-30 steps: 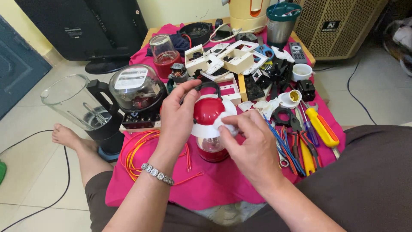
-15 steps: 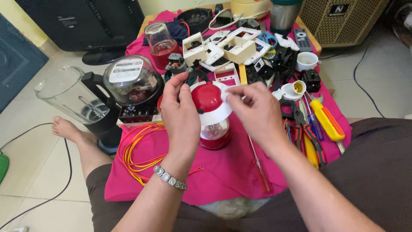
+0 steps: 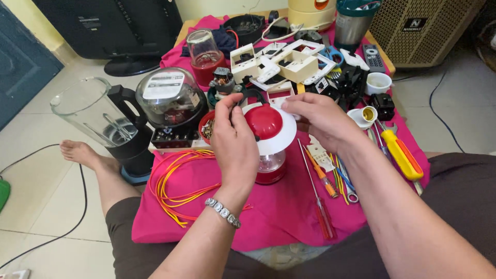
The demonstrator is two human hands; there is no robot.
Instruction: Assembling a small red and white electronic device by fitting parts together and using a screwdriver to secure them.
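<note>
A small red and white lamp (image 3: 268, 139) with a clear lower body stands on the pink cloth (image 3: 279, 212). My left hand (image 3: 235, 144) grips its left side, thumb and fingers at the white rim and red dome top. My right hand (image 3: 320, 119) holds the right edge of the white rim from behind. A silver bracelet (image 3: 223, 213) is on my left wrist.
Around the lamp lie yellow and orange wires (image 3: 175, 181), screwdrivers (image 3: 318, 191), a yellow-handled tool (image 3: 403, 155), white plastic housings (image 3: 284, 64), an electricity meter (image 3: 168, 103) and a blender jug (image 3: 101, 121). My bare foot (image 3: 80, 152) rests on the tiled floor at the left.
The view has drifted, so the lamp sits a bit higher and further right in frame. My right hand has shifted from the lamp's front to the rim's far right edge. A long screwdriver now lies uncovered.
</note>
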